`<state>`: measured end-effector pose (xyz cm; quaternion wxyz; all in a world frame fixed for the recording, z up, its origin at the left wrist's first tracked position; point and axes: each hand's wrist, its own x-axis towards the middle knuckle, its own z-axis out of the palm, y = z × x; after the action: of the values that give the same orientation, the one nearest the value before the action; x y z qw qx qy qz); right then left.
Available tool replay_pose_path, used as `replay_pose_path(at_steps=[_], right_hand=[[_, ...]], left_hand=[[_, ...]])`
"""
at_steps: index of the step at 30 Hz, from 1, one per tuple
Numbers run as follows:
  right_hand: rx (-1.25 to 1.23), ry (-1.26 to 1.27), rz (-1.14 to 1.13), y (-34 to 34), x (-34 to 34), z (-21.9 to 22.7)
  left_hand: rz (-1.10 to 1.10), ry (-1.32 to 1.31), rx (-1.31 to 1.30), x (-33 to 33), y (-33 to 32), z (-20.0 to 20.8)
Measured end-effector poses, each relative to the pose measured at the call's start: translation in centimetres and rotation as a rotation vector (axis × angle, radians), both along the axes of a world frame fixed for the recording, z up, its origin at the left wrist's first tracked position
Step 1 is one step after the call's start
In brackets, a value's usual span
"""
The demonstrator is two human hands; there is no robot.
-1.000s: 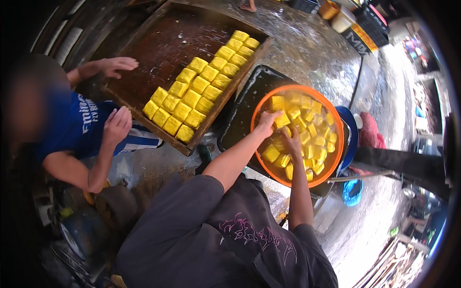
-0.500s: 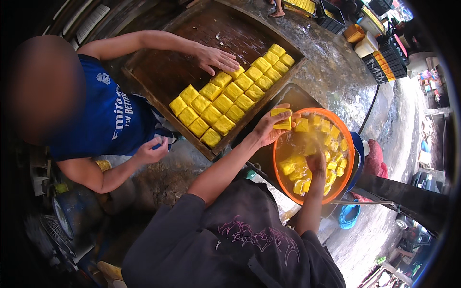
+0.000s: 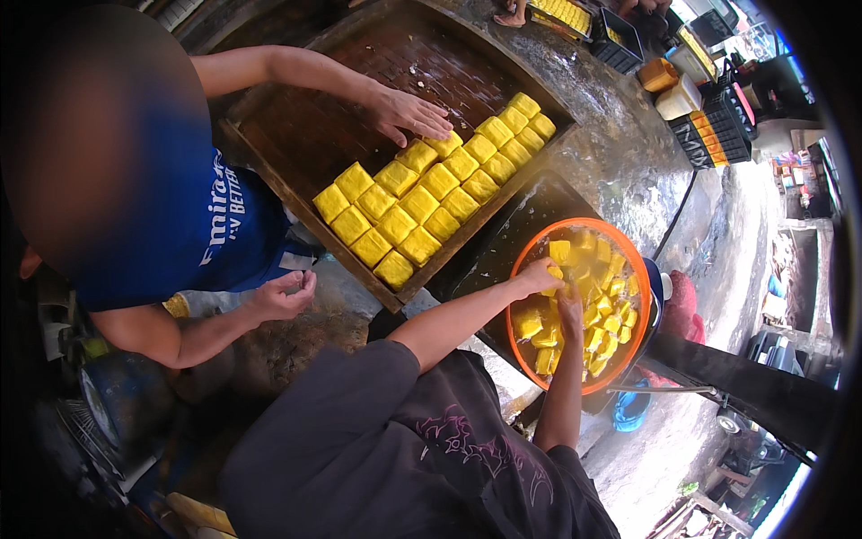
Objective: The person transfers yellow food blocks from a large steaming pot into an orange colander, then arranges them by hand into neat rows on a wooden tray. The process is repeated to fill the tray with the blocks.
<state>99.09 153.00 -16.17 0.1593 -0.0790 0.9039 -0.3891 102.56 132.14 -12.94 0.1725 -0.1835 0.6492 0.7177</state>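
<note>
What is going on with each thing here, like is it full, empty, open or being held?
orange basin: open, holds yellow liquid and many cubes.
yellow cubes in the tray: lined up in neat rows.
wooden tray: part filled, far end bare.
left hand: dipped in the basin among cubes.
right hand: in the basin too.
co-worker's hand: flat, touching the rows.

orange basin [image 3: 541,248] | yellow blocks [image 3: 422,203] — dark brown tray [image 3: 314,135]
</note>
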Motion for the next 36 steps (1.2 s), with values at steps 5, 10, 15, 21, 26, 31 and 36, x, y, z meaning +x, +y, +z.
replay_pose_path(at_steps=[5,10,15,21,26,31,36], right_hand=[[-0.073,-0.137,0.016,0.8,0.0,0.2],[-0.497,-0.558,-0.22,0.9,0.3,2.4],[-0.793,-0.702,-0.461,2.7,-0.2,2.4],[-0.127,0.026,0.145,4.5,-0.4,1.4],[-0.624,-0.646,-0.323,2.8,0.6,3.5],[-0.654,-0.615,-0.443,2.0,1.3,5.3],[-0.717,-0.654,-0.479,2.5,0.1,4.8]], left_hand=[[0.165,0.027,0.069,-0.3,1.0,-1.6],[0.361,-0.166,0.421,-0.2,2.4,-1.2],[0.406,-0.147,0.921,-0.6,3.0,-0.1],[0.386,-0.101,0.653,-0.9,2.7,-0.6],[0.405,-0.089,0.627,-0.7,2.3,-1.4],[0.403,-0.148,0.796,-0.6,1.7,-0.7],[0.4,-0.064,0.786,-1.0,0.1,1.7]])
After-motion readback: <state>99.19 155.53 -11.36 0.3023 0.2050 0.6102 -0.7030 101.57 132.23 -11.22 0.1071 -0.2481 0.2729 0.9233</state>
